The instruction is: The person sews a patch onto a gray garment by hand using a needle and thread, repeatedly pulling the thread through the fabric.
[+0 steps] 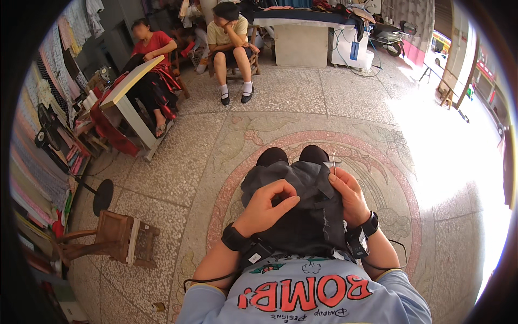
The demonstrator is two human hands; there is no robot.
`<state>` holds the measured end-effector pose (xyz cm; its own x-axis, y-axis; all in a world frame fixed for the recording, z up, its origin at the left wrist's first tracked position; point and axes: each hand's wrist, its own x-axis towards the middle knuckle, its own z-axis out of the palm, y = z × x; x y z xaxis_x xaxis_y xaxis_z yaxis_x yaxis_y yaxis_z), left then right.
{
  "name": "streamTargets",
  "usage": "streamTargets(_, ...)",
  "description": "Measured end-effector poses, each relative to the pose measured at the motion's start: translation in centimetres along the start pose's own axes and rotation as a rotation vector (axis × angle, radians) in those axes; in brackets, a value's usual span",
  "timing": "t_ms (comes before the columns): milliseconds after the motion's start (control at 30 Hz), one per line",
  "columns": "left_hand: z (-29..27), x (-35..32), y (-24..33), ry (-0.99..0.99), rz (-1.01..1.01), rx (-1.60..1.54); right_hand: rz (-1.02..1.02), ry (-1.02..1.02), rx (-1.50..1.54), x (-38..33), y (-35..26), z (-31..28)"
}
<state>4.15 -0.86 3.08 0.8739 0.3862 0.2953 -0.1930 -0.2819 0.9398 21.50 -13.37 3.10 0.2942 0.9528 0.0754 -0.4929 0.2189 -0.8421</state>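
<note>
A dark grey cloth (294,218) with a frayed, pale-threaded edge lies over my lap. My left hand (265,208) rests above its left side, fingers curled and thumb close to the forefinger; anything between the tips is too small to make out. At the cloth's right edge, my right hand (349,197) pinches the fabric between thumb and fingers. A thin, pale, upright sliver (334,162) juts up just beyond those fingertips, its kind unclear. Both wrists wear black straps with small devices.
A tipped wooden chair (121,237) lies to my left, near a round black stand base (103,197). Farther off, one person sits at a sewing table (132,81), another on a chair (229,48). Hanging fabrics (40,156) line the left; a covered worktable (302,46) stands behind.
</note>
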Motion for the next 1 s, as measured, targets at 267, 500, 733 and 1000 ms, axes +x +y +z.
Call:
streamTargets(267, -0.9, 3.0, -3.2, -0.215, 0.137, 0.420, -0.284, 0.120, -0.016, -1.6, -5.0, 1.9)
streamTargets(500, 2.2, 3.2, 1.0, -0.314, 0.118, 0.418, -0.280, -0.095, -0.176, -1.2, -7.1, 3.5)
streamTargets(733, -4.9, 5.8, 1.3, 0.422, 0.423, 1.115, -0.360, -0.060, -0.504, 1.1, -9.1, 2.0)
streamTargets(1000, -4.3, 1.7, 7.1, 0.540, 0.642, 1.462, -0.327, -0.042, -0.586, 1.1, -8.4, 0.0)
